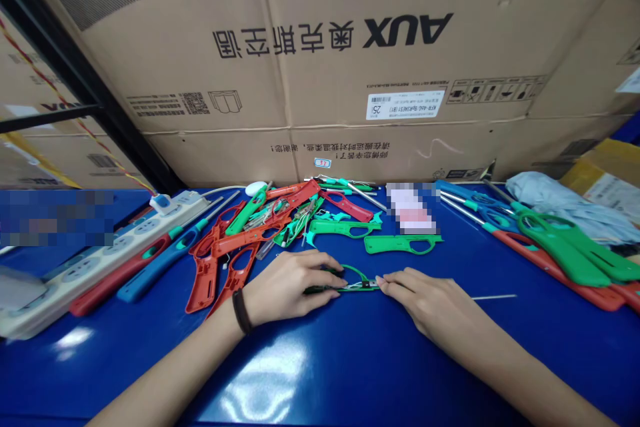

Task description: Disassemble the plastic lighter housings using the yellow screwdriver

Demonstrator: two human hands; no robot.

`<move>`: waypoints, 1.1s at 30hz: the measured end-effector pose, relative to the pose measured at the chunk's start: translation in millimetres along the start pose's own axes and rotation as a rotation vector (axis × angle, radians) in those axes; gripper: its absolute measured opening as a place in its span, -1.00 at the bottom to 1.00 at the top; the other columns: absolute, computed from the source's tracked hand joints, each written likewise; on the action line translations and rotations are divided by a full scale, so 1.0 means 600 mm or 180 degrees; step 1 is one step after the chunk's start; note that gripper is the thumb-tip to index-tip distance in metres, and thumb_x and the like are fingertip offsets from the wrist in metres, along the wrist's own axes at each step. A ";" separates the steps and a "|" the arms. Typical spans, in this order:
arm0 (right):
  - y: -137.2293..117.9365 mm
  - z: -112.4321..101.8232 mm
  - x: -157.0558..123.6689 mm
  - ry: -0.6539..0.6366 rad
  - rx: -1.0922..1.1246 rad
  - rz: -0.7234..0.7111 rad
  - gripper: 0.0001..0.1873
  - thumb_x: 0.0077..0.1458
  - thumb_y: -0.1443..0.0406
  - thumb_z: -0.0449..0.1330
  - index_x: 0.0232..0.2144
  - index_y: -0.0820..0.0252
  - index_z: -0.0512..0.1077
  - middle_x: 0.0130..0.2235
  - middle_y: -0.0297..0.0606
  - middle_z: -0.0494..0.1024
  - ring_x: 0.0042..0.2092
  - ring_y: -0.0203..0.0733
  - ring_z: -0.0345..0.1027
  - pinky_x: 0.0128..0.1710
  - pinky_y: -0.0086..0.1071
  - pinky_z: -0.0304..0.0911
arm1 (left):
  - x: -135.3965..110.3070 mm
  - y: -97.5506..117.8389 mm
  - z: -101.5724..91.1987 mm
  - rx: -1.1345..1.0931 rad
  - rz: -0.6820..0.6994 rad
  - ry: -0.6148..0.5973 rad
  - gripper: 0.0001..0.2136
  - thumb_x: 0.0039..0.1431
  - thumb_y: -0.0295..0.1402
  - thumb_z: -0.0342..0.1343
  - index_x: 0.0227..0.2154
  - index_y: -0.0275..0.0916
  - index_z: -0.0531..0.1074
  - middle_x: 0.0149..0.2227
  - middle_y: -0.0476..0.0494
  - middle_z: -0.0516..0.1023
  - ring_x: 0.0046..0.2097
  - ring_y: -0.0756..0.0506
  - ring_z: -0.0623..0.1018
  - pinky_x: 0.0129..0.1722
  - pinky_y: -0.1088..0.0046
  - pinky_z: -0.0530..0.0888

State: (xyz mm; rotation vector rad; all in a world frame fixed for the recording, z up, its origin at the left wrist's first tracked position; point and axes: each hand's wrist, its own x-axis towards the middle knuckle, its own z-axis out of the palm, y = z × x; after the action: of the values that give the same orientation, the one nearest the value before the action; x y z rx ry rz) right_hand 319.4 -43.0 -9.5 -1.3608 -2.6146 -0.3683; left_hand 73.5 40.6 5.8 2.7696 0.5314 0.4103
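Observation:
My left hand [295, 283] is closed around the grip end of an opened green lighter half-shell [357, 271], which lies low over the blue table. White wires and a small black and metal part show inside the shell. My right hand [425, 297] pinches the shell's front end with thumb and finger, hiding part of it. A thin metal rod [495, 297] sticks out beyond the right hand; its join to the lighter is hidden. Just behind the hands lies a loose green half-shell [373, 245].
Red and green shells and inner parts form a pile [265, 223] behind my left hand. A power strip [110, 253] with a red lighter [120, 273] and a blue lighter [165, 260] is at left. Green lighters [565, 247] lie right. A large cardboard box [320, 80] stands behind.

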 end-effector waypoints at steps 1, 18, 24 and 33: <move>0.000 0.000 0.000 -0.0054 0.0069 0.0024 -0.58 -0.07 0.59 0.12 -0.15 0.22 0.47 -0.24 -0.24 0.59 -0.29 -0.17 0.48 -0.50 -0.44 0.39 | 0.001 0.002 0.003 0.0035 -0.0022 0.0021 -0.78 0.23 -0.37 0.04 -0.09 -0.12 0.45 -0.06 -0.06 0.49 -0.09 -0.05 0.51 -0.09 0.40 0.46; 0.003 0.002 -0.003 0.0093 0.0753 -0.0039 -0.71 0.12 0.51 0.03 -0.16 0.26 0.45 -0.23 -0.15 0.54 -0.24 -0.16 0.46 -0.31 -0.31 0.45 | 0.012 0.025 0.035 0.0049 -0.0108 0.0174 -0.73 0.27 -0.34 -0.02 0.01 -0.03 0.38 -0.10 -0.10 0.43 -0.05 -0.09 0.39 -0.18 0.39 0.45; -0.004 -0.006 0.004 -0.0095 0.0580 -0.0043 -0.63 0.07 0.56 0.03 -0.12 0.23 0.44 -0.24 -0.17 0.53 -0.24 -0.18 0.45 -0.37 -0.38 0.42 | 0.012 0.021 0.040 -0.0004 -0.0086 0.0239 -0.73 0.27 -0.39 -0.02 -0.01 -0.02 0.41 -0.10 -0.11 0.42 -0.08 -0.09 0.39 -0.18 0.41 0.45; -0.010 -0.014 0.016 -0.0423 0.0536 0.0264 -0.73 0.10 0.50 0.11 -0.20 0.16 0.49 -0.34 -0.28 0.52 -0.35 -0.27 0.42 -0.46 -0.49 0.27 | 0.010 0.018 0.030 -0.0421 -0.0079 0.0314 -0.74 0.21 -0.36 0.09 -0.04 -0.14 0.43 -0.11 -0.14 0.43 -0.07 -0.08 0.41 -0.05 0.36 0.41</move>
State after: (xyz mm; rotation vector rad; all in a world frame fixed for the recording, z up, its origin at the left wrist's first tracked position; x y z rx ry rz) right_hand 309.3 -41.2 0.3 -1.4764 -2.6124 -0.0457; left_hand 88.1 29.4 -5.6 2.6240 0.5408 0.5581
